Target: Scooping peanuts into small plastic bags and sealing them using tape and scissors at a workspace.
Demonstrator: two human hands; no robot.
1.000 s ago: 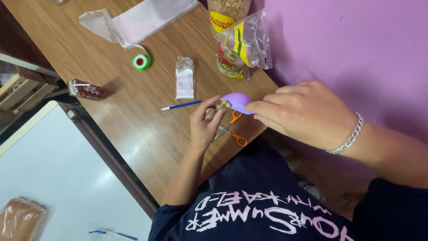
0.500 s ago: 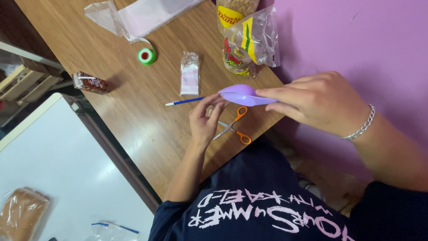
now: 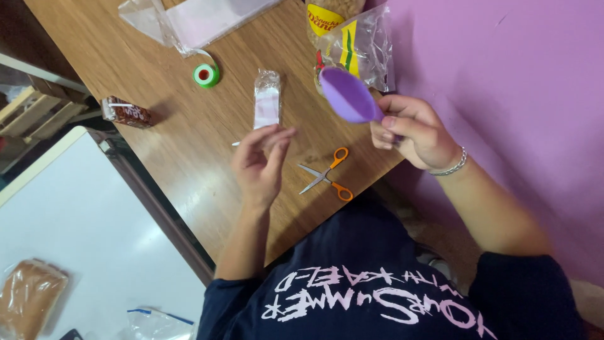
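A person sits at a wooden table (image 3: 157, 94). The right hand (image 3: 412, 129) grips a purple scoop (image 3: 347, 94) by its handle, bowl raised above the table's far edge beside a clear bag of snacks (image 3: 355, 44). The left hand (image 3: 259, 165) hovers empty, fingers loosely curled (over orange-handled scissors (image 3: 327, 176)), near a small sealed packet (image 3: 267, 101).

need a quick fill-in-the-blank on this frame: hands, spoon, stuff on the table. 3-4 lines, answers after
1. The right hand holds a purple ____.
2. The scissors on the wooden table have ____ handles.
3. The left hand is open and holds ____.
4. The small tape roll is ____ in colour.

Missing words: spoon; orange; nothing; green
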